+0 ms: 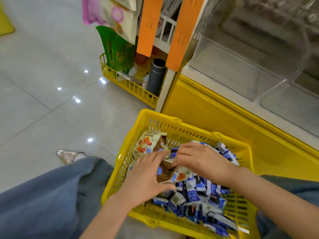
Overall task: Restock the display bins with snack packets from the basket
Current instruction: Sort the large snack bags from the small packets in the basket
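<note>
Cream-and-brown snack packets (165,173) lie in the yellow slatted plastic basket (207,133), lower centre. The left hand (146,176) has its grip spread on them. The right hand (202,161) curls at their edge; I cannot tell if it pinches. Best to gather a flat stack before lifting to the clear plastic display bins (241,62), upper right.

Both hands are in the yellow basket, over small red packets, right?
No: the small packets are blue, not red. The head view shows the left hand and right hand both in the yellow basket, over them.
</note>
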A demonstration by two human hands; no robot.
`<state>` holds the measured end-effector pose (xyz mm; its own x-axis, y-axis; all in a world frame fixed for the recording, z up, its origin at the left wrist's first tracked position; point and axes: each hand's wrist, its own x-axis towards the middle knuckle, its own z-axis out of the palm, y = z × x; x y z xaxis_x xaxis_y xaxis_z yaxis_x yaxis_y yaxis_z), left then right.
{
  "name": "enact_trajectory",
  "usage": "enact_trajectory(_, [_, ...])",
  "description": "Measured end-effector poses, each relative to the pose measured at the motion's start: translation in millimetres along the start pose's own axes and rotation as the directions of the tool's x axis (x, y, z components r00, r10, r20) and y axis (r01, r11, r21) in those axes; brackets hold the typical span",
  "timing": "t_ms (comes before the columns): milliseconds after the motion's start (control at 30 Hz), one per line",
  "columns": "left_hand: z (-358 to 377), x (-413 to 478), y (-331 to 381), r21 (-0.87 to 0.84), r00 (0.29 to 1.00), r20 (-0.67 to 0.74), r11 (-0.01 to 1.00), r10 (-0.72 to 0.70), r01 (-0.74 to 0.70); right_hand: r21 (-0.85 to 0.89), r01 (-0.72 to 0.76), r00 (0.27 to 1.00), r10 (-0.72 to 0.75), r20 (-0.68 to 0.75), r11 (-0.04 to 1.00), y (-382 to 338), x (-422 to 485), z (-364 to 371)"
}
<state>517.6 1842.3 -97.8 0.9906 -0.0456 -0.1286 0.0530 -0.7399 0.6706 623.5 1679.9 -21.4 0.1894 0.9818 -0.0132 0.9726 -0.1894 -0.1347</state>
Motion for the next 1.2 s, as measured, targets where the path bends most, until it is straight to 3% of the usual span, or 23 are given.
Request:
enact_trajectory(33, [0.4, -1.9, 0.2, -0.057, 0.999, -0.011, 0.998, -0.039, 0.038, 0.093, 0.001, 0.999, 0.003, -0.05, 0.996, -2.0, 3.0, -2.5])
enact_trajectory(100, [-0.4, -6.8, -0.9, -0.269, 0.99, -0.051, 0.956, -0.134, 0.115, 0.361, -0.141, 0.967, 0.207, -0.15, 0.922, -6.4, 8.7, -3.4])
enact_trajectory(167, [-2.2, -9.2, -2.4, -0.489, 0.962, -0.101, 0.855, -0.255, 0.175, 0.63, -0.339, 0.836, 0.531, -0.139, 0.698, -11.3, 12.8, 1.2])
enact_trajectory(200, [-2.5, -9.1, -4.9, -0.579, 0.94, -0.133, 0.795, -0.314, 0.183, 0.729, -0.41, 0.757, 0.65, -0.064, 0.549, -15.1, 14.8, 5.0])
enact_trajectory(267, [-6.5, -7.9, -9.1, -0.719, 0.907, -0.168, 0.677, -0.387, 0.156, 0.864, -0.446, 0.685, 0.711, 0.161, 0.234, -25.9, 19.6, 16.3])
enact_trajectory(333, [-10.0, -8.7, -13.1, -0.756, 0.899, -0.179, 0.64, -0.4, 0.135, 0.918, -0.395, 0.694, 0.651, 0.309, -0.014, -38.1, 24.8, 33.7])
enact_trajectory(367, [-11.7, -9.7, -14.7, -0.743, 0.898, -0.176, 0.653, -0.404, 0.148, 0.921, -0.382, 0.681, 0.649, 0.338, -0.078, -42.2, 27.1, 42.1])
enact_trajectory(433, [-13.9, -12.8, -19.1, -0.684, 0.897, -0.171, 0.704, -0.409, 0.19, 0.92, -0.37, 0.615, 0.708, 0.347, -0.129, -45.7, 31.7, 54.2])
enact_trajectory(500, [-14.2, -15.0, -29.9, -0.522, 0.881, -0.248, 0.822, -0.403, 0.229, 0.915, -0.364, 0.538, 0.763, 0.36, -0.175, -44.0, 34.7, 63.7])
enact_trajectory(600, [-16.5, -15.9, -55.1, -0.335, 0.808, -0.39, 0.886, -0.442, 0.322, 0.87, -0.464, 0.435, 0.813, 0.387, -0.166, -41.1, 36.6, 84.0])
enact_trajectory(700, [-9.2, -14.1, -76.4, -0.359, 0.795, -0.251, 0.816, -0.552, 0.453, 0.801, -0.584, 0.416, 0.8, 0.432, -0.129, -52.4, 48.0, 111.1])
enact_trajectory(767, [-1.5, -12.7, -81.6, -0.414, 0.812, -0.149, 0.781, -0.564, 0.467, 0.753, -0.648, 0.414, 0.778, 0.472, -0.112, -63.4, 57.9, 130.1])
enact_trajectory(833, [0.1, -12.1, -81.1, -0.453, 0.815, -0.137, 0.767, -0.564, 0.454, 0.688, -0.721, 0.39, 0.776, 0.496, -0.077, -67.5, 65.5, 143.6])
enact_trajectory(900, [0.3, -12.0, -81.6, -0.434, 0.822, -0.173, 0.791, -0.543, 0.431, 0.608, -0.793, 0.419, 0.756, 0.503, 0.035, -65.4, 63.7, 152.5])
enact_trajectory(1000, [0.9, -11.7, -81.0, -0.421, 0.822, -0.203, 0.806, -0.531, 0.417, 0.377, -0.837, 0.538, 0.724, 0.431, 0.398, -55.3, 48.8, 153.4])
enact_trajectory(1067, [1.0, -10.1, -81.0, -0.398, 0.832, -0.207, 0.821, -0.515, 0.409, 0.456, -0.772, 0.623, 0.668, 0.406, 0.443, -47.9, 35.8, 150.4])
enact_trajectory(1100, [-0.3, -8.3, -81.1, -0.378, 0.842, -0.204, 0.834, -0.499, 0.402, 0.524, -0.745, 0.64, 0.662, 0.389, 0.412, -43.7, 28.5, 148.3])
enact_trajectory(1200, [-5.3, 4.2, -81.3, -0.35, 0.864, -0.187, 0.853, -0.468, 0.387, 0.545, -0.734, 0.62, 0.727, 0.295, 0.405, -17.3, 3.3, 150.6])
